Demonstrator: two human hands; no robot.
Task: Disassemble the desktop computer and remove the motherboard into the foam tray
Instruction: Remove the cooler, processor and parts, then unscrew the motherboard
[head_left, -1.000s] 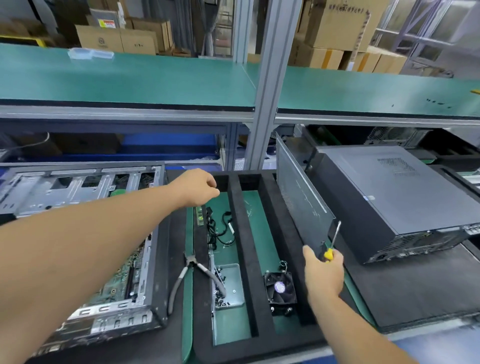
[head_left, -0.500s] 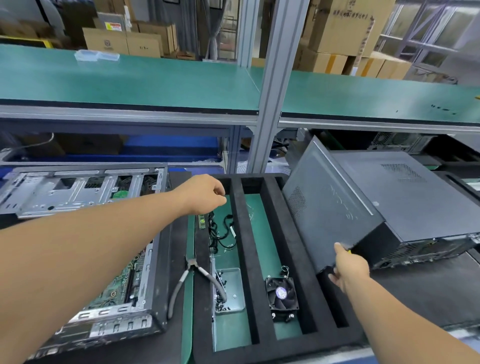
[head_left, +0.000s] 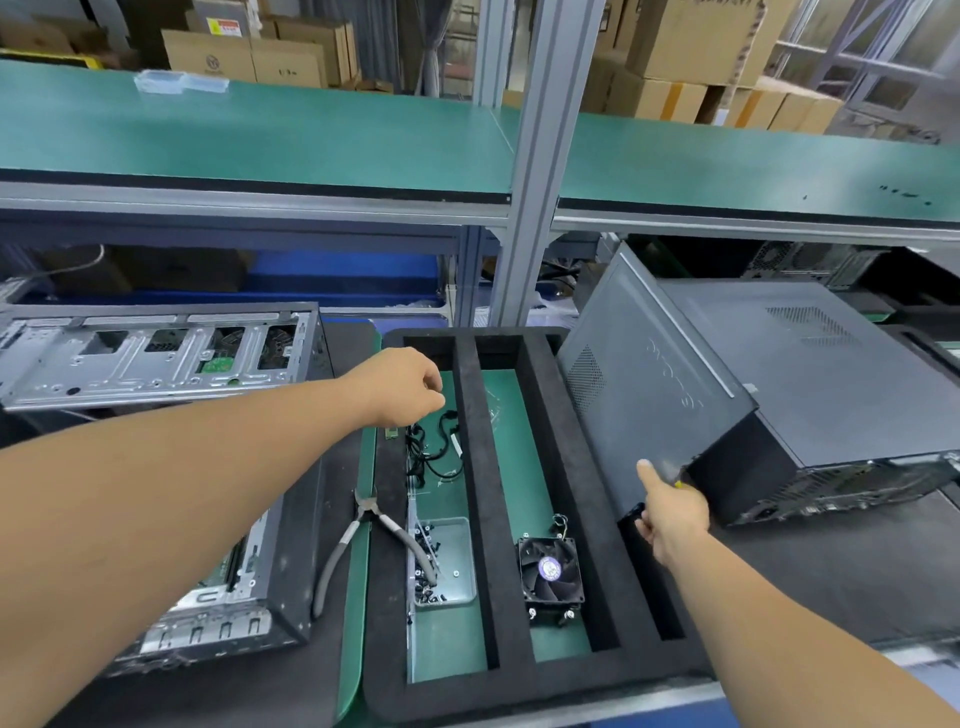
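**Side panel leans over foam tray at teardown bench**

A person's right hand (head_left: 670, 512) grips the lower corner of a dark side panel (head_left: 644, 410), thumb laid against its face, a sliver of yellow tool handle (head_left: 678, 484) showing in the same grasp. The panel tilts against a closed desktop computer (head_left: 831, 395) at the right of the bench, its lower edge over the right side of the black foam tray (head_left: 483, 467). The left hand (head_left: 402, 387) hovers with fingers curled above the tray's left slot; whether it holds anything cannot be told. That slot contains black cables (head_left: 431, 449) and a clear box of screws (head_left: 444, 561); the middle slot holds a cooling fan (head_left: 550, 571). Pliers (head_left: 363, 540) lie just left of the tray. The motherboard (head_left: 218, 577) remains inside the opened chassis (head_left: 156, 358) at left, mostly hidden by the forearm.
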